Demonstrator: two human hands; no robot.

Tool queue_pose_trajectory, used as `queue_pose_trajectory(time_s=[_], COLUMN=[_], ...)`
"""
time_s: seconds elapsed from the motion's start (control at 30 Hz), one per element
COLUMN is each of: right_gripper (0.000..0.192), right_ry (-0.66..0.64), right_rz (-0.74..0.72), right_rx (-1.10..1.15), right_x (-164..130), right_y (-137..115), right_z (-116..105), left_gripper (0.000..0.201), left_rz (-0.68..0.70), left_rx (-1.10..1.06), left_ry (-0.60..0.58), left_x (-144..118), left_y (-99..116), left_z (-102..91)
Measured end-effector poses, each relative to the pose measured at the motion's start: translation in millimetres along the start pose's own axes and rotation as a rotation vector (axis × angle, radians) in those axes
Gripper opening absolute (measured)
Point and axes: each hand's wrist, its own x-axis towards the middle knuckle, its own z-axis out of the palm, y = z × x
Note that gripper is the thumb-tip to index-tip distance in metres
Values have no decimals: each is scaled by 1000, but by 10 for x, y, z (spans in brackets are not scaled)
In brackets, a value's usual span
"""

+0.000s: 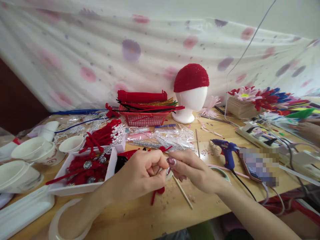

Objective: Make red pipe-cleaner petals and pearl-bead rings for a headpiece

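A pale sheet with pink and purple spots hangs behind your wooden table [155, 213], which is crowded with craft supplies. Take the white foam head [190, 100] in its red cap as your marker: the red basket [143, 118] of pipe cleaners sits just left of it, the blue glue gun [227, 151] lies nearer you to its right. Straight toward you from the head, your left hand [140, 173] is clenched around a red pipe cleaner piece [157, 193], whose length runs roughly up and down through the fist, its tail dangling below. Your right hand [192, 168] meets it fingertip to fingertip, pinching at the same small piece.
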Motion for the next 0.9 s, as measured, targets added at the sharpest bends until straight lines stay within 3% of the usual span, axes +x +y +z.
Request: queue_pose_trajectory(time_s=[0.13, 0.3, 0.4, 0.47, 0.53, 0.73, 0.9], right_gripper=[40, 36, 34, 29, 29, 33, 28], right_ry=[13, -11, 76, 196, 234, 45, 4], right_rz=[353, 508, 392, 275, 214, 188, 84], right_rx=[347, 506, 579, 718, 865, 1009, 1076], right_x=[26, 112, 134, 141, 154, 211, 207], right_y=[-32, 92, 201, 264, 307, 361, 456], right_z=[26, 23, 21, 20, 10, -35, 28], left_gripper=[14, 19, 21, 19, 18, 18, 15], left_rz=[93, 385, 502, 512, 513, 518, 420], left_rx=[198, 620, 723, 705, 694, 710, 639], left_ry=[13, 104, 229, 296, 340, 428, 426], left_x=[2, 9, 32, 56, 82, 113, 101], left_y=[7, -54, -97, -124, -151, -198, -188], left_z=[-5, 31, 55, 62, 63, 62, 109])
